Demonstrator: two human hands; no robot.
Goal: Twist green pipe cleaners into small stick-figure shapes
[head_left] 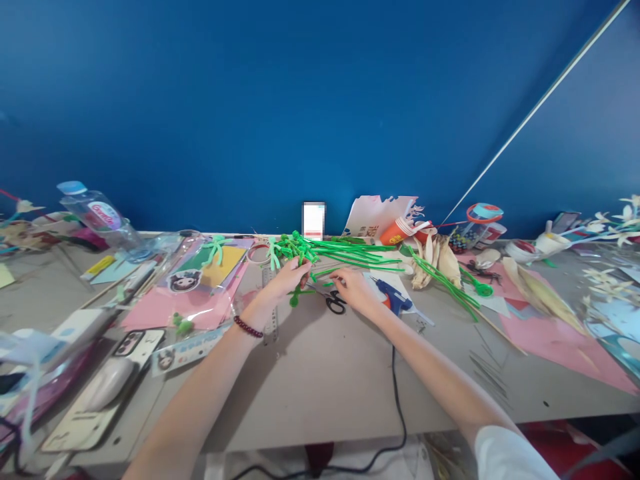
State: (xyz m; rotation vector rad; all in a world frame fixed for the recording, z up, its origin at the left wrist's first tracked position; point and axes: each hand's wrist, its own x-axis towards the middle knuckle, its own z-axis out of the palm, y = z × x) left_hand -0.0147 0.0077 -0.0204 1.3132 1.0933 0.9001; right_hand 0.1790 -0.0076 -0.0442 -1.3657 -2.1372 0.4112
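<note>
A bundle of green pipe cleaners (340, 255) lies across the back of the table, their curled ends to the left. My left hand (286, 279), a dark bead bracelet on its wrist, is closed on the curled ends of that bundle. My right hand (354, 289) rests beside it with fingers pinched on a green pipe cleaner piece (320, 275). Black scissors (334, 302) lie on the table between my hands. A blue glue gun (395, 297) sits just right of my right hand, its black cord running toward me.
Pink paper sheets (165, 308) and packets lie at the left, with a plastic bottle (100, 217), a phone (131, 343) and a white mouse (106, 383). Dried husks (440, 260), a red cup (396, 232), more pink paper (555, 337) and white paper flowers (613, 280) fill the right.
</note>
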